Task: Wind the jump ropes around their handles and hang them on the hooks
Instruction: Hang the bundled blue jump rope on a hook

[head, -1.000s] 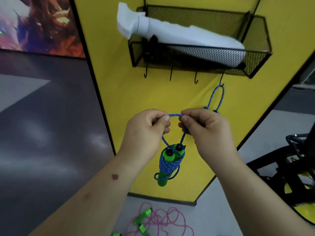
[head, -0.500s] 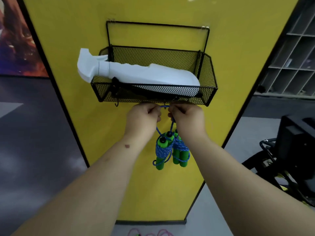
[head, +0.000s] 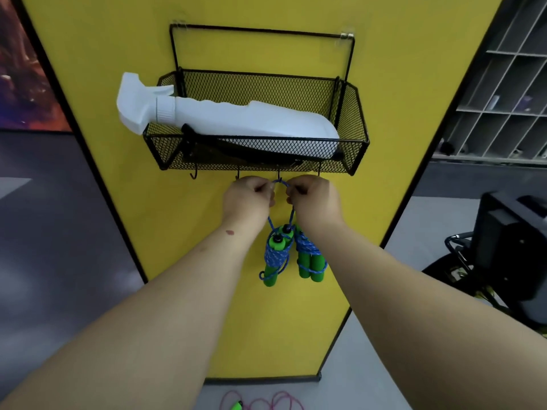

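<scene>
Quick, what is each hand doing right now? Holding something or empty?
Left hand: closed, pinching the blue rope loop at the hook.
Right hand: closed, pinching the other side of the same loop.

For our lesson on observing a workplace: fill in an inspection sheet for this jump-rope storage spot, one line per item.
Surface: yellow wall panel, black-edged.
Job's things: blue rope bundle wound on green foam handles, its loop held at the third hook; a second bundle hangs beside it.
Clutter: white spray bottle lying in the black mesh basket.
Grippers: left hand and right hand pinch the loop.
Cables: pink rope loose on the floor.
Surroundings: grey cubby shelving; dark equipment.
</scene>
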Demonstrator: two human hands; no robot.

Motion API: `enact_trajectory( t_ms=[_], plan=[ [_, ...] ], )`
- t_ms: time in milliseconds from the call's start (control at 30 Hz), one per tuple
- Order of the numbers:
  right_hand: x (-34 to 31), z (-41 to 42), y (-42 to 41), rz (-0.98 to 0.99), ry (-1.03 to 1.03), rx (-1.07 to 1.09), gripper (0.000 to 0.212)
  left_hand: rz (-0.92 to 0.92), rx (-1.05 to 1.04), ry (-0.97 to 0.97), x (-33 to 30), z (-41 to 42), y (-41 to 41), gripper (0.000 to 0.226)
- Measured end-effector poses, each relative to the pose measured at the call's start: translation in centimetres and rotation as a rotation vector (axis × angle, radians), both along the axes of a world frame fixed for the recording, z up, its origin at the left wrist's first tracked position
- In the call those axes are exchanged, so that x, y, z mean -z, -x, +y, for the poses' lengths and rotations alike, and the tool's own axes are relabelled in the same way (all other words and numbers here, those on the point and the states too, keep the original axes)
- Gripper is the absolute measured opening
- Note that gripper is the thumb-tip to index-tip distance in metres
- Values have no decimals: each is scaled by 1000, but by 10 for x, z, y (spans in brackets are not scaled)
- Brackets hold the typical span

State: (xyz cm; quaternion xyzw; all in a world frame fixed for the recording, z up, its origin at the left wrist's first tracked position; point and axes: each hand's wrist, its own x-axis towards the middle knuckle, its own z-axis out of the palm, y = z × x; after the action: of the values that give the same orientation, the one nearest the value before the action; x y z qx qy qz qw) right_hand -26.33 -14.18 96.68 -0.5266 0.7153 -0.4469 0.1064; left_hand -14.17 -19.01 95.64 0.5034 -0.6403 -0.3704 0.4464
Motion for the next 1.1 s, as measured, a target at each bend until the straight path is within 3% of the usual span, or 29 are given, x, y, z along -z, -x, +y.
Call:
enact_trajectory(
  t_ms=[167,267,400,500,667,1100],
  plan=[
    [5,25,-11,147,-7,64,25,-215,-38,232,10,31,-25,15],
    [36,46,-24,296,137,2,28,-311,-36,340,38,52,-47,15],
    [106,65,-41,565,222,-127,40,-573,-23,496,98,72,-75,38],
    [170,80,-55,657,234,-183,45,-651,-29,547,161,89,-93,47],
    [319,104,-73,650,69,-201,55,-764,-53,496,302,118,-109,56],
    [768,170,-68,637,-535,-214,70,-1003,78,158,758,178,-129,82]
  ],
)
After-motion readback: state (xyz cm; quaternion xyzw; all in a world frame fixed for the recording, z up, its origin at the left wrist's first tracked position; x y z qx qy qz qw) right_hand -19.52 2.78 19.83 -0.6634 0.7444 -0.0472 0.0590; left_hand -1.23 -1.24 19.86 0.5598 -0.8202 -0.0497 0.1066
